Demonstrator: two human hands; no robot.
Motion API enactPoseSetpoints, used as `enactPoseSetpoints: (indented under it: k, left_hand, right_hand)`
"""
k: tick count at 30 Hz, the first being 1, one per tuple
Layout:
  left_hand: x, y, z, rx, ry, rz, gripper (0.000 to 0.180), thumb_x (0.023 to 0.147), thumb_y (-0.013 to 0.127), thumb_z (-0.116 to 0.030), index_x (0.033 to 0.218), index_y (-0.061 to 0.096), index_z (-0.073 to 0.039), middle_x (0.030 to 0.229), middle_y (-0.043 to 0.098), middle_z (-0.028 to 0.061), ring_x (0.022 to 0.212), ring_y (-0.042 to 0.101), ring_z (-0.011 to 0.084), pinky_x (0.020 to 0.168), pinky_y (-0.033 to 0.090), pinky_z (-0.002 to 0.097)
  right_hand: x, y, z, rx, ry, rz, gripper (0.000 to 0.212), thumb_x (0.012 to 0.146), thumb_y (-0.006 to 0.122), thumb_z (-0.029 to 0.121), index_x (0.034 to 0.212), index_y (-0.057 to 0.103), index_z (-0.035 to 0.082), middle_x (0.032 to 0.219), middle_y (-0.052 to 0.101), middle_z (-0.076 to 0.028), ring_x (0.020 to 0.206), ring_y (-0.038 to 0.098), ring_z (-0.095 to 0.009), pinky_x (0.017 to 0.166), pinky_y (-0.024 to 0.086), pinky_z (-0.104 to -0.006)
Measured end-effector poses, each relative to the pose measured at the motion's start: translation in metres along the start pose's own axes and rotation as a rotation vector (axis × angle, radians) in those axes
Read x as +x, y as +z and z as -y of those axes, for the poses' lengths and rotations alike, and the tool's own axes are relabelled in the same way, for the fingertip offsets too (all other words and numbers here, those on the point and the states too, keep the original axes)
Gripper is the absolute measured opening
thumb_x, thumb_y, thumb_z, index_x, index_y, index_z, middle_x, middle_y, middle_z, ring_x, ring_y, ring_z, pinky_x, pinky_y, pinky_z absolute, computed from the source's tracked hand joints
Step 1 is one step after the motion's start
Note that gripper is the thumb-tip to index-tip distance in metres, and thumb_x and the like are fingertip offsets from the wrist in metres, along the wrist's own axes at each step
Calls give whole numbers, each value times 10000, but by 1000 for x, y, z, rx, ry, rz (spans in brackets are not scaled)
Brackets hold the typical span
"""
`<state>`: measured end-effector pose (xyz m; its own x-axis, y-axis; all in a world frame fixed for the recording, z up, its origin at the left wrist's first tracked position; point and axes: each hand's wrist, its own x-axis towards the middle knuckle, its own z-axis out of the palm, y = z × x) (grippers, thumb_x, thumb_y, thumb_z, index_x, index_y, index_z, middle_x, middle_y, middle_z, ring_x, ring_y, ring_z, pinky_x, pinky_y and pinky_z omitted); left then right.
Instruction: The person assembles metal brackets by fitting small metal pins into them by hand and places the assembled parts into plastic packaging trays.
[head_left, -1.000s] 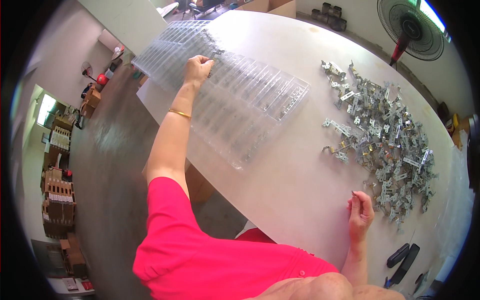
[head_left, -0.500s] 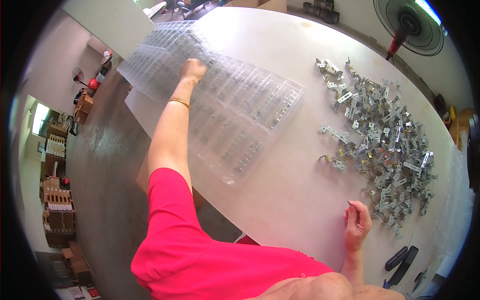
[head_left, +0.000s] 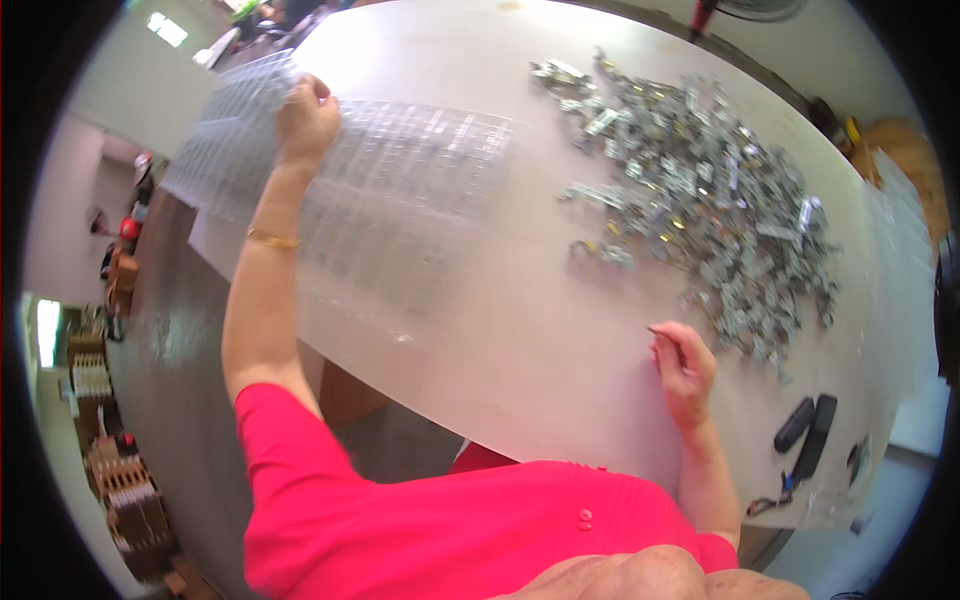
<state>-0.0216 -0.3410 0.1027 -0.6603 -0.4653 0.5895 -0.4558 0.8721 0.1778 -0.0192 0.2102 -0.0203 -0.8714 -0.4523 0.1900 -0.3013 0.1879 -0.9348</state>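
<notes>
My left hand [head_left: 308, 120] reaches over the clear plastic compartment trays [head_left: 425, 160] at the far left of the table. Its fingers are curled together, and whatever they hold is hidden. Rows of small metal parts show faintly in some tray compartments, though blur hides detail. Nearer my body, my right hand [head_left: 685, 380] is raised over the table with thumb and fingers pinched around a small dark piece [head_left: 655, 330], too small to name. A large heap of silvery metal brackets [head_left: 720, 200], with some brass-coloured bits, lies just beyond it.
A black oblong case [head_left: 795, 425] and a long black tool [head_left: 818, 435] lie at the right of the pale table [head_left: 520, 370]. Clear plastic sheeting [head_left: 900, 240] hangs at its right end. Cardboard boxes [head_left: 140, 515] stand on the floor at left.
The whole view has shifted, so trays and heap sit higher and further left, and the fan is mostly cut off. My left hand has shifted slightly over the trays. My right hand keeps its pinch.
</notes>
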Motion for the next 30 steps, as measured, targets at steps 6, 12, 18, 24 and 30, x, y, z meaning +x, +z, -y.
enactPoseSetpoints:
  k: [6, 12, 18, 24, 30]
  left_hand:
    - [-93, -78, -171, -381, 240, 53, 118, 890, 681, -107, 906, 564, -99, 730, 659, 123, 697, 698, 299, 601, 533, 393]
    - [-164, -63, -250, -575, 452, 214, 137, 873, 686, -76, 894, 551, -73, 664, 608, 95, 600, 627, 289, 556, 486, 385]
    - [-171, 24, -267, -479, 458, 325, 118, 843, 675, -139, 865, 620, -37, 818, 634, 147, 766, 635, 334, 706, 496, 434]
    - [-172, 43, -277, -335, 398, 498, 168, 839, 638, -163, 849, 651, 4, 937, 645, 206, 937, 634, 376, 827, 504, 471]
    - [-173, 56, -271, -347, 366, 508, 176, 852, 619, -167, 824, 648, 4, 925, 643, 198, 933, 628, 382, 850, 495, 474]
  right_hand:
    - [2, -1, 3, 28, -55, -5, 106, 946, 638, -14, 1035, 672, 32, 823, 633, -39, 710, 590, -105, 633, 478, -240]
    - [-1, -2, 1, 33, -145, 18, 98, 942, 648, -1, 1034, 671, 22, 841, 646, -51, 720, 604, -119, 644, 486, -248]
    - [-4, -3, 0, 75, -155, 38, 110, 925, 671, 17, 1034, 688, 22, 876, 673, -74, 733, 625, -144, 650, 502, -271]
    - [-3, -6, 2, 23, -213, 25, 124, 907, 684, 38, 1029, 689, 21, 924, 700, -111, 760, 659, -212, 676, 522, -307]
    - [-3, -5, 4, 27, -195, 32, 117, 906, 685, 42, 1022, 688, 22, 922, 698, -113, 758, 658, -218, 680, 523, -306]
